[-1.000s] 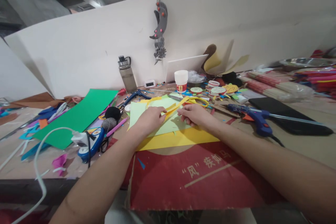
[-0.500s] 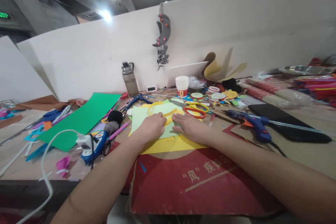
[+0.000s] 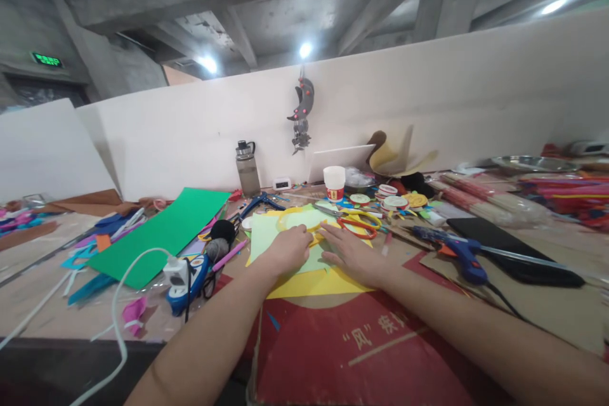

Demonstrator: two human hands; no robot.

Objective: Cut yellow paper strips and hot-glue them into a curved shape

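My left hand (image 3: 291, 250) has its fingers curled together on a yellow paper strip (image 3: 316, 238), which loops away behind the fingertips. Opposite it, my right hand (image 3: 353, 254) rests with fingers stretched out, their tips at the strip's right end. Both hands lie over a pale green sheet (image 3: 263, 236). A yellow sheet (image 3: 299, 287) shows beneath it, along the near edge. Just beyond my right hand are scissors (image 3: 358, 221) with yellow and orange-red handles. Under the paper lies a red printed cardboard piece (image 3: 328, 355).
On the left are a green sheet (image 3: 162, 238), a blue power strip (image 3: 188, 285) with a white cable, and pompoms (image 3: 222, 231). Behind stand a bottle (image 3: 247, 171) and paper cup (image 3: 334, 184). A blue glue gun (image 3: 464, 257) and black slab (image 3: 514, 250) lie right.
The camera view has tilted up, so the table sits lower in the picture. Both hands stay over the paper; my right fingers appear slightly more spread near the strip.
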